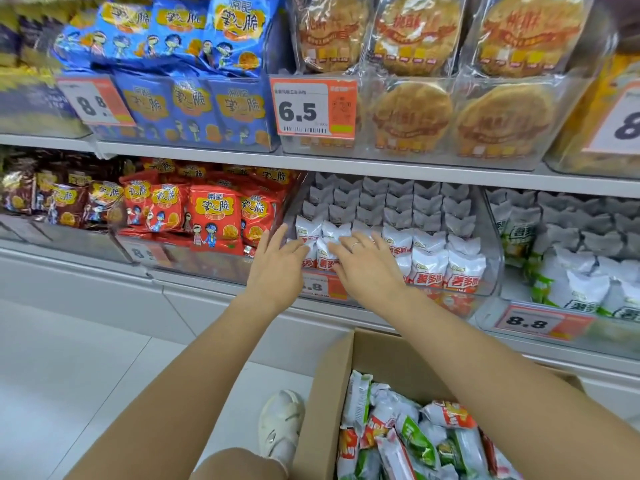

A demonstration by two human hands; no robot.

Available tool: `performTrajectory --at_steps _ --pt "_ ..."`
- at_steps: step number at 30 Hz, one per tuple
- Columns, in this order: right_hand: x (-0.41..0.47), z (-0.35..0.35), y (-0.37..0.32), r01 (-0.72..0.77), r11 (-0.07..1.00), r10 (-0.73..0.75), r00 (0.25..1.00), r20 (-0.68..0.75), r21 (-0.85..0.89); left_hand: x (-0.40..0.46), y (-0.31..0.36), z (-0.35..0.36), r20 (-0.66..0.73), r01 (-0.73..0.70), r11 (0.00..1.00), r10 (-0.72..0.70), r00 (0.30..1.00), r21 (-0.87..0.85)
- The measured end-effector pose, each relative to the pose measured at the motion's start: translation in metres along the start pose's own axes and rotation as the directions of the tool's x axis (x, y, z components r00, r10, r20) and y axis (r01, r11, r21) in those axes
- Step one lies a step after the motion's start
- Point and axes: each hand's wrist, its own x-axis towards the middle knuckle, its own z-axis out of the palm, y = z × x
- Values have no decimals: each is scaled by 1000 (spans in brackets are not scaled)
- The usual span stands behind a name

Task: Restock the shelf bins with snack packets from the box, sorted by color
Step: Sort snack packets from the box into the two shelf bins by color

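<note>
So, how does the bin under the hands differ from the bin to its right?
The bin under the hands holds white packets with red labels; the right bin holds white packets with green labels. The first looks packed in neat rows; the second's front packets lie looser. Both are clear plastic with 8.8 price tags.

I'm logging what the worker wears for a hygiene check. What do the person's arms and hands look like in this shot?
Both forearms are bare, with no sleeves, gloves or watch in view. The right hand wears a thin, plain, light-coloured ring on one finger. The left hand shows no jewellery.
</note>
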Motion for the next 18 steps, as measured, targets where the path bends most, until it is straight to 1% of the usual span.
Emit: performTrajectory --at_steps 3,6,8,9,10,12,13,14,15,16,17,18 --pt "-2 -1 -2 -26 1000 25 995 99 6 2 3 -1 62 13 998 -17 998 55" --pt "-9 -1 -2 4 998 4 991 136 -58 0 1 -2 130 -1 998 -7 991 64" --pt "-13 -2 -1 20 995 -5 987 160 -95 -5 2 -1 150 -16 998 6 989 68" --pt "-15 -3 0 13 998 -3 988 155 -65 -7 4 0 145 -11 999 4 989 52" --pt "-19 -4 1 -3 1000 3 993 118 2 -9 7 1 125 7 1000 -8 992 10" --pt "-33 -7 5 -26 982 35 998 -46 189 -20 16 2 43 46 993 -41 998 -104" --pt "-47 -8 8 -20 961 59 989 -137 275 -29 24 2 -12 32 984 -35 999 -177" --pt "-66 -8 13 -5 941 81 975 -208 340 -40 36 1 -65 -10 968 -7 998 -252" --pt "-89 -4 20 8 924 95 964 -249 381 -53 50 3 -95 -53 947 24 995 -316" --pt "-115 3 27 2 909 107 966 -237 418 -68 65 6 -57 -84 926 67 996 -369" --pt "-143 14 34 -33 891 127 975 -180 452 -83 79 9 34 -99 908 123 992 -407" --pt "-169 26 40 -91 874 155 983 -96 477 -98 93 15 173 -98 902 186 967 -420"
